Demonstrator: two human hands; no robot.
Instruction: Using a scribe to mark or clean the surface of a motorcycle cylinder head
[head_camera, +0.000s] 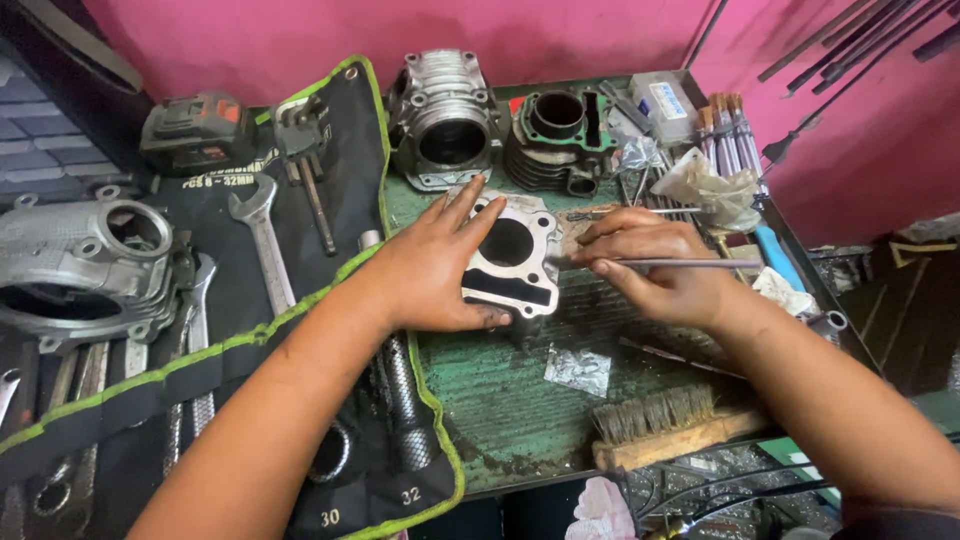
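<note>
A silver engine cylinder block (512, 262) with a round bore lies flat on the green workbench (500, 400). My left hand (430, 265) rests on its left side, palm down, fingers spread over the top and thumb along the front edge. My right hand (650, 265) sits just right of the block and pinches a thin metal rod-like tool (690, 263), whose tip points at the block's right edge.
Two more cylinder blocks (445, 120) (558, 140) stand at the back. A black tool roll (250, 300) with wrenches (262, 245) lies to the left, beside a silver engine casing (85, 265). A wooden brush (665, 425) and a small plastic bag (578, 370) lie in front.
</note>
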